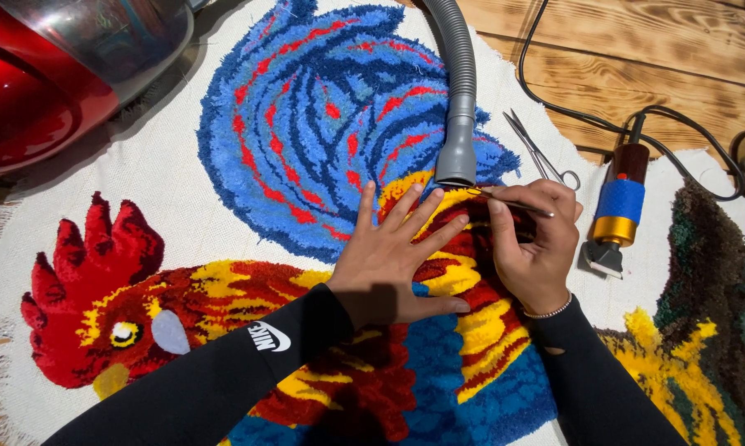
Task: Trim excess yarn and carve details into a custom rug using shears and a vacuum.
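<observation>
Vacuum body (50,66), red, sits at ten o'clock. I see my left hand (393,264) spread flat on the tufted rooster rug (306,124) — the grey hose nozzle (456,153) at its one o'clock. My right hand (533,248) pinches slim tweezers (513,201); scissors (537,153) and a trimmer (616,215) lie at three o'clock.

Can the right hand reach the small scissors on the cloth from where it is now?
Probably yes. The scissors lie in the open on the white backing cloth, just beyond the right hand, with nothing between them. But that hand already holds a thin metal tool, which it would have to put down first.
</observation>
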